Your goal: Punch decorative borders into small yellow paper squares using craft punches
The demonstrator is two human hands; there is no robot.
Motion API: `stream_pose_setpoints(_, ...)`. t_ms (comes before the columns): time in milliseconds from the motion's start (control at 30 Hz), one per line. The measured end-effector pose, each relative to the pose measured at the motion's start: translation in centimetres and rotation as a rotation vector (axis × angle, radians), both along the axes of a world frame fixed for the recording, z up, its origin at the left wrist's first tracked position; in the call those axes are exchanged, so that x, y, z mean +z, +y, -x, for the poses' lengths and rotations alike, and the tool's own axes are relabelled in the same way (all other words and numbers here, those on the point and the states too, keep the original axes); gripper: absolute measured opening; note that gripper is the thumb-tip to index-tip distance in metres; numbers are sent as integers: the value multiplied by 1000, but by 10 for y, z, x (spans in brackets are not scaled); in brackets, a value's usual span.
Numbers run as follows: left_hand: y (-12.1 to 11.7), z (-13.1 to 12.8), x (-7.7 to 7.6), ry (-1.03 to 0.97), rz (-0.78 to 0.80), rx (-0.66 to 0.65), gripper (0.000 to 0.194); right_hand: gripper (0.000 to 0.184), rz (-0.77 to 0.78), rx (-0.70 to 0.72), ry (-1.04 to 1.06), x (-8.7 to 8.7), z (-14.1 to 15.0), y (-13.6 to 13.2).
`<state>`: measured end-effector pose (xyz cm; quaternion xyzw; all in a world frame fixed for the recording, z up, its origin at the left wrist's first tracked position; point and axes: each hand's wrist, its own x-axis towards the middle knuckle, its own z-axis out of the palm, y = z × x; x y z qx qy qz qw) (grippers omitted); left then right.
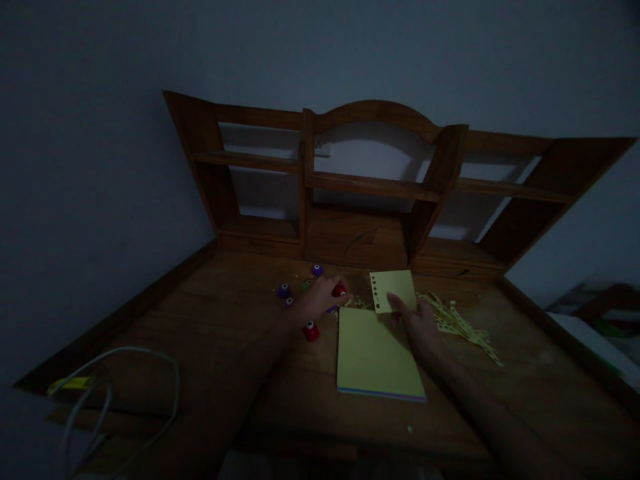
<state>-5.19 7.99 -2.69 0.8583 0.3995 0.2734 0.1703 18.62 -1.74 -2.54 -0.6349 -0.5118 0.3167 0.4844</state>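
Note:
My left hand (320, 298) has its fingers curled around a small red craft punch (339, 291) at the middle of the desk. My right hand (423, 327) pinches a yellow paper sheet (400, 287), thumb on top; a row of small punched holes runs down its left edge. Below that sheet lies a stack of yellow paper (377, 353), with blue and purple edges showing underneath. Around my left hand stand more punches: a second red one (311, 331), a purple one (317, 269), a dark blue one (283, 291) and a partly hidden green one (306, 285).
Punched yellow strips (463, 323) are heaped right of my right hand. Tiny paper bits lie behind the stack. A wooden shelf unit (357, 233) rises at the desk's back. A white cable (175, 373) loops at the lower left, near a yellow object (73, 384).

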Motion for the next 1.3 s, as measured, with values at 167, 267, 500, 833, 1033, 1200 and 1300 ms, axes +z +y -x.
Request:
stream_pose_setpoints(167,7,-1,-7,83,-96,-82,25,49,-13,-36,-15,-4,0,1)
stream_pose_setpoints(267,8,-2,-7,49,-107,-105,27,48,-16,-26,-13,-3,0,0)
stream_pose_setpoints(500,-3,-2,11,-89,-81,40,30,47,-42,-41,34,3,2,-1)
stream_pose_setpoints(833,9,7,7,-57,-149,428,30,43,-65,-53,54,2,0,0)
stream_pose_setpoints(1033,27,22,4,-57,-131,601,20,44,-72,-42,38,4,0,-2)
stream_pose_setpoints(1200,31,27,-4,-29,-136,637,25,43,-92,-16,71,7,2,-4)
stream_pose_setpoints(1300,32,28,-10,-13,-108,643,29,43,-103,-17,81,8,4,-4)
